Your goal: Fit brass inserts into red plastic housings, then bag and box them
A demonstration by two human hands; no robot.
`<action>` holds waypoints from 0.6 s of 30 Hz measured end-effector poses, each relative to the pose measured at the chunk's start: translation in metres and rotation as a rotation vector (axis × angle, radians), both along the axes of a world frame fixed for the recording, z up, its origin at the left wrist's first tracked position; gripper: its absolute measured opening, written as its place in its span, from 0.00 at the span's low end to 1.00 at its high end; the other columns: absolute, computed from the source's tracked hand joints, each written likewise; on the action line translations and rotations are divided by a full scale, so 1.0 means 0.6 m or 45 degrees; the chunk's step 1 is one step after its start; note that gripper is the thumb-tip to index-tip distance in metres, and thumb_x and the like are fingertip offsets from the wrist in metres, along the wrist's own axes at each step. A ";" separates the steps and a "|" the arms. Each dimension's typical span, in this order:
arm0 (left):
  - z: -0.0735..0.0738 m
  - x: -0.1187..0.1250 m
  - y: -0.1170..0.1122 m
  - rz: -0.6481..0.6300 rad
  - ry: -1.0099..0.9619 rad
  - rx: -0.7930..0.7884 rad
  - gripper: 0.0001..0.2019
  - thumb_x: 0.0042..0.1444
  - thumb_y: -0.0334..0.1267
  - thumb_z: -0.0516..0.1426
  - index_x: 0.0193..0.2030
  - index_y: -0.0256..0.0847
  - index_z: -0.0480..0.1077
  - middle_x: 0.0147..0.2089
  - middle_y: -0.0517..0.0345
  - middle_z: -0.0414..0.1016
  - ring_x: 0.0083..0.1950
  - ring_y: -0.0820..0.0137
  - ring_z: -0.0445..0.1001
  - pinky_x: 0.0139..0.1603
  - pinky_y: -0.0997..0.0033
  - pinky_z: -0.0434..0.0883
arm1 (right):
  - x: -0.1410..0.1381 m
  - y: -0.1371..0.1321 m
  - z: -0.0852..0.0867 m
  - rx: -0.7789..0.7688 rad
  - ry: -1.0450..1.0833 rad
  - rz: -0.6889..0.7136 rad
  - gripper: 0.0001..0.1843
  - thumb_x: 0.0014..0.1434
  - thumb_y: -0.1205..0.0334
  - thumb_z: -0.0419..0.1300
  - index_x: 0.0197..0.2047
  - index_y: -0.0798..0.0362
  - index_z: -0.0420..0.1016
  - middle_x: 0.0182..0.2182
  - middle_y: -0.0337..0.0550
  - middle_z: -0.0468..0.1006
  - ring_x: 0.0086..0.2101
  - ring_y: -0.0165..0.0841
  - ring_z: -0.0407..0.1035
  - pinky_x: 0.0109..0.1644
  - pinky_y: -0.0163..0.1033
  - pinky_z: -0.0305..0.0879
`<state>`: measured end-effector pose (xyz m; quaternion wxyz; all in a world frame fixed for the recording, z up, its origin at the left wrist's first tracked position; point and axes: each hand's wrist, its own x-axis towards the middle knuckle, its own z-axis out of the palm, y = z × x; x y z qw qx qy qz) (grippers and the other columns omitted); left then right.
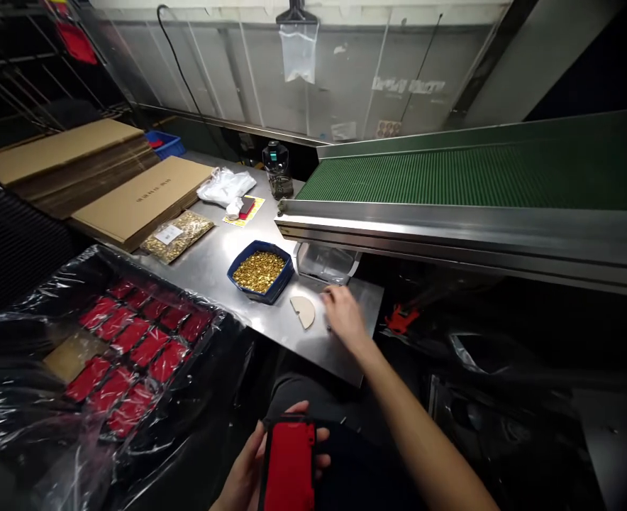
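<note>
My left hand [250, 465] is closed around a red rectangular case with a black rim [288, 465], held low over my lap. My right hand [342, 316] reaches forward onto the steel table [223, 245], knuckles up and fingers curled down on the surface; whether they pinch anything is hidden. Just left of that hand lies a pale half-round card piece [303, 311]. Beyond it stands a blue tray [261, 272] filled with small gold-coloured parts.
A black crate lined with plastic film [52, 397] holds several red cases [132, 341] at my left. A bag of gold parts [178, 235], flat cardboard stacks [143, 199], a bottle [277, 169] and a green conveyor [478, 177] surround the table. A clear container [325, 261] sits under the conveyor end.
</note>
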<state>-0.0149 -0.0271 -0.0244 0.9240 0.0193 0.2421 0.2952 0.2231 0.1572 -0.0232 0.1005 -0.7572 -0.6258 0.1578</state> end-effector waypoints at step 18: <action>-0.061 -0.019 0.024 0.120 0.147 -0.021 0.39 0.62 0.62 0.56 0.67 0.29 0.65 0.70 0.36 0.64 0.59 0.53 0.75 0.60 0.59 0.70 | 0.343 -0.103 -0.144 -0.163 -0.345 0.399 0.27 0.62 0.76 0.49 0.63 0.58 0.69 0.53 0.65 0.73 0.52 0.48 0.68 0.54 0.48 0.62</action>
